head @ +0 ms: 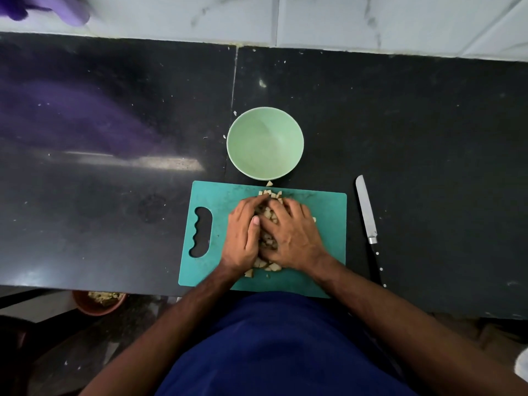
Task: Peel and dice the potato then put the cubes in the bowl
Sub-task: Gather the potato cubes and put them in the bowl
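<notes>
While I am watching through the head camera, a blurred purple shape [43,8] is showing at the far left top corner over the white tiled wall [371,21], and I cannot tell what it is. Below the near edge of the black countertop [114,210], a brown pot [98,302] holding some pale scraps is sitting low on the left. Moving right, the teal cutting board [217,195] is lying on the counter with its handle cut-out on the left. On it, the left hand [243,232] is cupping the left side of the heap of diced potato cubes [268,238], fingers curled inward against the pieces. The right hand [291,235] is doing the same from the right, its fingers bent over the top of the heap and nearly meeting the left fingertips. Cubes are showing in the gap between the two hands, beyond the fingertips and near the wrists. One stray cube [269,183] is lying at the board's far edge, just before the pale green bowl [265,142], which is standing beyond the board with nothing visible inside. Farther right, a knife [367,212] is lying on the counter just beside the board, blade pointing away from me, handle toward me.
</notes>
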The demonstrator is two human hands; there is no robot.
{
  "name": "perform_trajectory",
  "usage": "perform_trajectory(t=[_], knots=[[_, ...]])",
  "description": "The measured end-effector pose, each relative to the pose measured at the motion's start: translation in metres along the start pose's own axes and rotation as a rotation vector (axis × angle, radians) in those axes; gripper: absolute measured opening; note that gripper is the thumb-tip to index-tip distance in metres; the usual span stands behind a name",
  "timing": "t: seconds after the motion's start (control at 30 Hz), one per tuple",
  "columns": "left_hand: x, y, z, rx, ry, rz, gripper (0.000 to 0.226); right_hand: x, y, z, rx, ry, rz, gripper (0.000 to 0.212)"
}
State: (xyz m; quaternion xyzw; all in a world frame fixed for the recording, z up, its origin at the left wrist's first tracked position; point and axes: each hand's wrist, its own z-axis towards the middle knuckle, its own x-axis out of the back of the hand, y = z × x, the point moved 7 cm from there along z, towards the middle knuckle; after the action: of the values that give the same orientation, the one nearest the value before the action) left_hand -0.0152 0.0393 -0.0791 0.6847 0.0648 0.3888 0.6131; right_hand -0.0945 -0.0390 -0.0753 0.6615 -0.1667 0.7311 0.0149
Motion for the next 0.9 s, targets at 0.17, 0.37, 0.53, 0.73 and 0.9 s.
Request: perform_trajectory(t=[0.17, 0.37, 0.53, 0.73, 0.9], knots=[[-0.003, 0.000, 0.001, 0.030, -0.017, 0.055, 0.055, 0.002, -0.002, 0.013, 0.029, -0.032, -0.024, 0.051], [-0.003, -0.001, 0.003, 0.067, -0.043, 0.066, 0.065, 0.009, -0.001, 0.027, 0.082, -0.072, 0.019, 0.037], [-0.003, 0.007, 0.009, 0.063, -0.051, 0.081, 0.062, 0.016, 0.009, 0.037, -0.029, -0.224, 0.250, 0.038], [0.004, 0.020, 0.016, 0.105, -0.026, 0.013, 0.050, 0.030, 0.011, 0.044, -0.163, -0.274, 0.494, 0.035], [0.016, 0.046, 0.024, 0.101, 0.031, -0.063, 0.042, 0.047, 0.007, 0.050, -0.211, -0.293, 0.777, 0.021]])
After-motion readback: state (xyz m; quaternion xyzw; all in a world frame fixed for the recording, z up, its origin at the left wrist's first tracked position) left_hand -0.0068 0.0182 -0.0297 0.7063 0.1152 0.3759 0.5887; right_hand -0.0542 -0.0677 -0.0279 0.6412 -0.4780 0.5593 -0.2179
